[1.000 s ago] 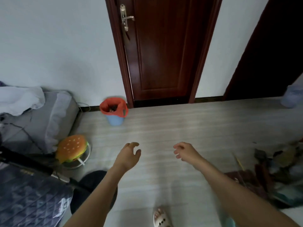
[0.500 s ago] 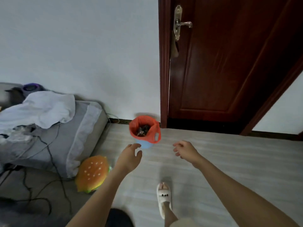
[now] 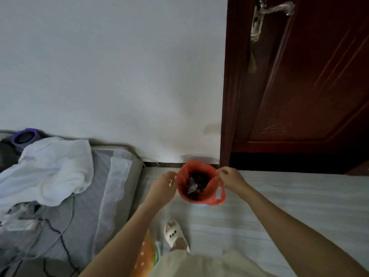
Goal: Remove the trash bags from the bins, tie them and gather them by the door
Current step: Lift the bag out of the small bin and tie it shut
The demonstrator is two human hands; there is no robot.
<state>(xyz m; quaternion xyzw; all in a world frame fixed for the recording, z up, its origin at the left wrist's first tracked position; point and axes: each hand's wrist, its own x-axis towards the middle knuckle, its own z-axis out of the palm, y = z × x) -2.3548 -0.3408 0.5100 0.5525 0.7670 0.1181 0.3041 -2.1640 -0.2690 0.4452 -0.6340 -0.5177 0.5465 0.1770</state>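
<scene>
The fingers (image 3: pixel 173 176) of the left hand (image 3: pixel 162 189) curl against the left edge of the red trash bag (image 3: pixel 207 193), pinching its rim, while the fingers (image 3: pixel 221 172) of the right hand (image 3: pixel 231 179) are closed in a pinch on the right edge of the same rim. Between the two hands the bag's mouth stands open, showing dark rubbish with a pale crumpled scrap inside. A loop handle of the bag hangs down on the right side, just below the right hand. The bin under the bag is hidden by the plastic, so whether the bag is still seated in it cannot be told.

The bag sits on the pale striped floor (image 3: pixel 279 200) close against the white wall (image 3: pixel 119 76), just left of the frame of the dark red wooden door (image 3: pixel 309 86), whose metal lever handle (image 3: pixel 277 8) shows at the top.

To the left lies a grey mattress (image 3: pixel 83 196) with a crumpled white cloth (image 3: pixel 50 168) on it and thin cables trailing across it. A purple round object (image 3: pixel 25 136) sits at the far left by the wall. A foot in a white slipper (image 3: pixel 174 233) stands below the bag, and an orange burger-shaped cushion (image 3: pixel 144 256) peeks out beside the left forearm.
</scene>
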